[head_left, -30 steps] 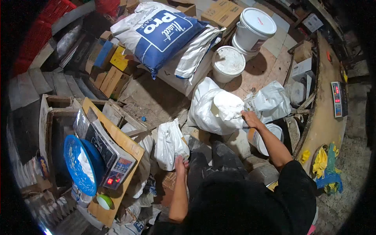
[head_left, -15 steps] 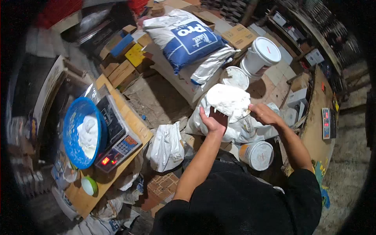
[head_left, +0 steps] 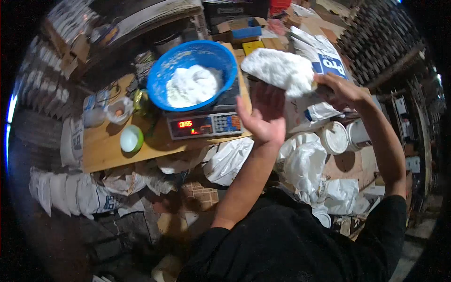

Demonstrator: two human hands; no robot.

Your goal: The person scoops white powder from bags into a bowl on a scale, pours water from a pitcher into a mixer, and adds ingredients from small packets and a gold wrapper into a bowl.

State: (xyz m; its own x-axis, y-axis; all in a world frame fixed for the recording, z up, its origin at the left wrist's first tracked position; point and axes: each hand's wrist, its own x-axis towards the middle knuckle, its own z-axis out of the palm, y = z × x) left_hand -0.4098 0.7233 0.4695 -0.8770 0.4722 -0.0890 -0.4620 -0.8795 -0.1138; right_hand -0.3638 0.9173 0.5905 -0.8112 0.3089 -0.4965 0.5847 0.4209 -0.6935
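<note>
My right hand point(head_left: 340, 91) is closed around the end of a scoop point(head_left: 310, 86) heaped with white powder point(head_left: 277, 68). The load is level with the right rim of a blue basin point(head_left: 155, 87). Below the scoop, my left hand point(head_left: 264, 117) is held palm up, fingers spread, with nothing in it. More white powder point(head_left: 193, 87) lies in the basin, which sits on a digital scale point(head_left: 203, 127) with a lit red display. The scoop's underside is mostly hidden by its load.
The scale stands on a wooden table point(head_left: 105, 157) with a green-and-white bowl point(head_left: 131, 138) and a small plastic bag point(head_left: 118, 110). Right of the table are a blue-and-white printed sack point(head_left: 329, 58), lidded white buckets point(head_left: 334, 137) and crumpled white bags point(head_left: 305, 162).
My view has turned left toward the table. Both hands and the loaded scoop have swung from over the white bags to beside the blue basin. My left palm stays below the scoop.
</note>
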